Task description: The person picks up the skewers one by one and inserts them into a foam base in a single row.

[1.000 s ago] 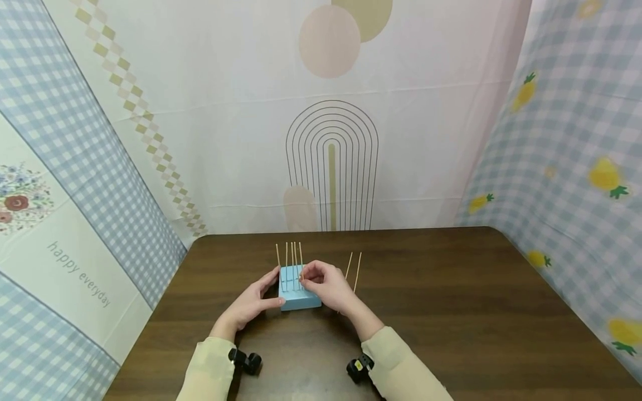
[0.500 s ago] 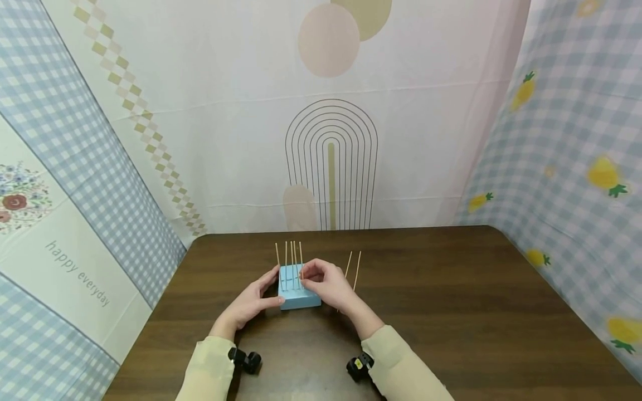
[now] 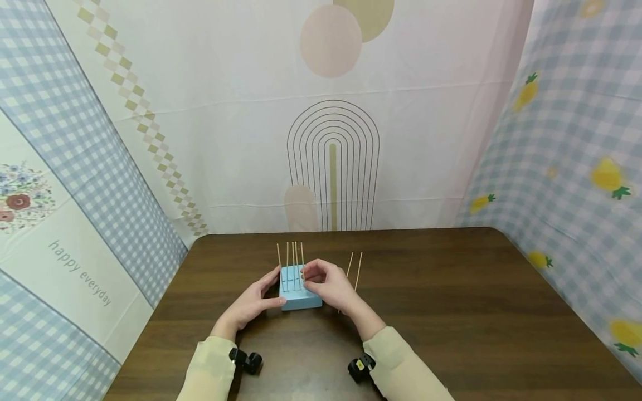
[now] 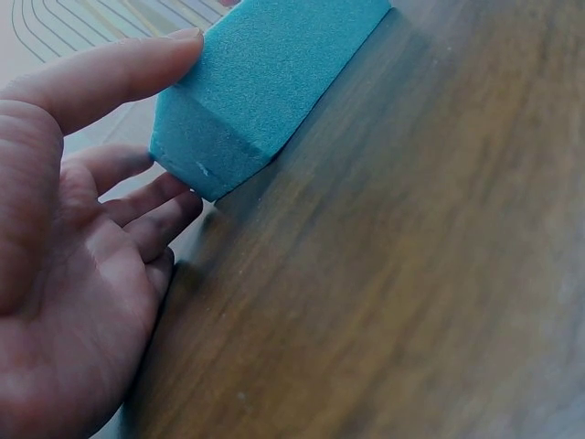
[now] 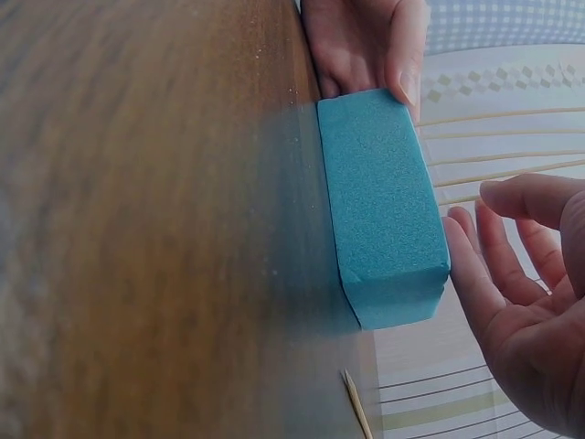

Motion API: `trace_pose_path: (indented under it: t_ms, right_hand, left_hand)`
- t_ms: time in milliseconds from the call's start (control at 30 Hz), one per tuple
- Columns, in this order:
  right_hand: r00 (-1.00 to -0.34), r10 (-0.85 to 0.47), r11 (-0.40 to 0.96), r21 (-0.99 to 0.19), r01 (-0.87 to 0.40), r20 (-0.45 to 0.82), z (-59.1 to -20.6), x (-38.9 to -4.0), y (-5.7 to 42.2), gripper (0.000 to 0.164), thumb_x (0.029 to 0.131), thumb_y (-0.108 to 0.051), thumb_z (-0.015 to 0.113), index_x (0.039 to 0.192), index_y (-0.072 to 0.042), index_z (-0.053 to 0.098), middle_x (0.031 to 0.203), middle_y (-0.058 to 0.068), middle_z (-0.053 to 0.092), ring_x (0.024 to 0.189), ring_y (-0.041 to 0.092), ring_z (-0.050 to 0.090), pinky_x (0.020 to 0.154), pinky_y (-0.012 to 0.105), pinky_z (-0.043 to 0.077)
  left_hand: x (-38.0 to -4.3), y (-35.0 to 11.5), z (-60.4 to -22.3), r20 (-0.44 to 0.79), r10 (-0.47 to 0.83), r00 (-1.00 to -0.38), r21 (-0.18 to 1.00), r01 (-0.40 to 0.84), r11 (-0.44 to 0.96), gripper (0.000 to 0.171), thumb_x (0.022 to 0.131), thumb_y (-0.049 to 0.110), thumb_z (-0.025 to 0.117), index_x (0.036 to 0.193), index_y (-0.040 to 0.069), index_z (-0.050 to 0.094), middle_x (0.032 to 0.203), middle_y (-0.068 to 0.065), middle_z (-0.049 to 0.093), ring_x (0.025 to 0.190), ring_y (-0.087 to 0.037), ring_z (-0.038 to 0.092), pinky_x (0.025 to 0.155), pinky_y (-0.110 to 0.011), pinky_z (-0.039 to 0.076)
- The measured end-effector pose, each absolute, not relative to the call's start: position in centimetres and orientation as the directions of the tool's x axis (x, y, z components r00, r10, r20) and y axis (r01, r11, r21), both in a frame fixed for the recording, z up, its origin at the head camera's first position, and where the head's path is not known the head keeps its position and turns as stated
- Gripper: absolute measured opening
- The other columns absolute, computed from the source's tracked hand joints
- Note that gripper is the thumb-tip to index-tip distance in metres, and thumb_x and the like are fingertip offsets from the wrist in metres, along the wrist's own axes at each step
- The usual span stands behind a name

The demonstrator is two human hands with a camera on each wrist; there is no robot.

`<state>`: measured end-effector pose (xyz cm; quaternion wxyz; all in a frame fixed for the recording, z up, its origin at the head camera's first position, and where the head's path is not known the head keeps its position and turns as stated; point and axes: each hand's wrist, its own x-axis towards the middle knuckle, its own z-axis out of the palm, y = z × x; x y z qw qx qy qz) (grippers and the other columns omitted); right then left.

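Observation:
A light-blue foam block point(image 3: 302, 302) lies on the table with several thin wooden skewers point(image 3: 288, 253) standing upright in a row in its top. My left hand point(image 3: 252, 301) holds the block at its left end; in the left wrist view the thumb lies at the upper edge of the foam block point(image 4: 274, 82) and the fingers touch its end. My right hand point(image 3: 332, 285) pinches the rightmost skewer point(image 3: 302, 252) low down, close over the block's top. In the right wrist view, thumb and forefinger meet on that skewer point(image 5: 460, 199) beside the foam block point(image 5: 384, 192).
Two loose skewers point(image 3: 358, 271) lie on the brown wooden table point(image 3: 426, 312) just right of my right hand, partly hidden by it. Pointed skewer tips point(image 5: 353, 389) show low in the right wrist view. A patterned cloth point(image 3: 241, 156) hangs behind the table, with checked cloths at both sides.

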<state>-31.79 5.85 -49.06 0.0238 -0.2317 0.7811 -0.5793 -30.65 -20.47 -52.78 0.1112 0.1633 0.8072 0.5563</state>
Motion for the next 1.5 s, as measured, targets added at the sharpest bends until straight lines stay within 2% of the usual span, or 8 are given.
trace_pose_path:
  t_ms: [233,667,1000,1133,1267,1367,1500]
  right_hand:
    - [-0.889,-0.404,0.226,-0.918,-0.327,0.217,-48.9,-31.7,6.0,0.02,0.096,-0.002,0.077,0.115,-0.007,0.072,0.107,0.005,0.075,0.1,0.021,0.072,0.091,0.041,0.058]
    - [-0.885,-0.429,0.256,-0.915,-0.31,0.18,-48.9,-31.7,6.2,0.02,0.097,-0.004,0.077,0.117,-0.007,0.072,0.108,0.003,0.074,0.1,0.017,0.071,0.09,0.036,0.059]
    - [-0.883,-0.426,0.252,-0.912,-0.324,0.196,-49.0,-32.6,7.5,0.022,0.098,-0.001,0.072,0.12,-0.003,0.073,0.112,0.007,0.076,0.104,0.022,0.071,0.091,0.039,0.057]
    - [-0.903,-0.398,0.218,-0.939,-0.267,0.165,-48.7,-33.1,9.0,0.027,0.098,0.001,0.07,0.124,0.002,0.07,0.117,0.017,0.074,0.103,0.027,0.071,0.09,0.042,0.061]
    - [-0.932,-0.349,0.21,-0.962,-0.176,0.095,-48.7,-33.7,10.8,0.031,0.099,0.002,0.068,0.129,0.005,0.067,0.126,0.025,0.07,0.104,0.026,0.07,0.089,0.041,0.061]
    - [-0.957,-0.286,0.24,-0.963,-0.123,0.051,-48.8,-34.2,12.2,0.032,0.098,0.002,0.069,0.129,0.005,0.067,0.128,0.026,0.069,0.105,0.025,0.07,0.088,0.04,0.061]
    - [-0.981,-0.193,0.283,-0.957,-0.071,0.015,-48.8,-34.5,13.7,0.033,0.096,0.003,0.071,0.128,0.006,0.067,0.128,0.025,0.069,0.108,0.029,0.068,0.088,0.04,0.06]
  left_hand:
    - [-30.7,-20.4,-52.8,-0.005,0.386,-0.922,0.937,0.13,0.323,0.094,0.099,0.022,0.079,0.172,0.007,0.021,0.176,-0.016,0.02,0.163,-0.037,0.015,0.128,-0.059,0.014]
    - [-30.8,-20.7,-53.1,-0.005,0.384,-0.923,0.939,0.128,0.32,0.094,0.099,0.021,0.079,0.172,0.007,0.021,0.176,-0.017,0.021,0.163,-0.037,0.014,0.128,-0.059,0.013]
    - [-30.9,-20.6,-53.0,-0.002,0.38,-0.925,0.936,0.133,0.327,0.094,0.098,0.021,0.079,0.172,0.008,0.022,0.176,-0.017,0.022,0.163,-0.037,0.016,0.128,-0.058,0.013]
    - [-30.9,-20.6,-53.0,0.004,0.381,-0.924,0.933,0.14,0.331,0.095,0.098,0.021,0.08,0.172,0.008,0.022,0.175,-0.018,0.023,0.163,-0.037,0.016,0.128,-0.059,0.014]
    - [-30.8,-20.6,-53.0,0.005,0.383,-0.924,0.932,0.143,0.332,0.095,0.098,0.021,0.08,0.172,0.008,0.021,0.175,-0.018,0.022,0.163,-0.037,0.015,0.128,-0.059,0.014]
    - [-30.7,-20.7,-53.0,0.006,0.386,-0.923,0.933,0.144,0.33,0.095,0.098,0.021,0.08,0.172,0.008,0.021,0.175,-0.018,0.022,0.163,-0.037,0.014,0.127,-0.059,0.014]
    - [-30.8,-20.6,-53.0,0.006,0.387,-0.922,0.934,0.143,0.328,0.095,0.098,0.021,0.08,0.172,0.008,0.021,0.176,-0.018,0.022,0.163,-0.038,0.014,0.127,-0.06,0.013]
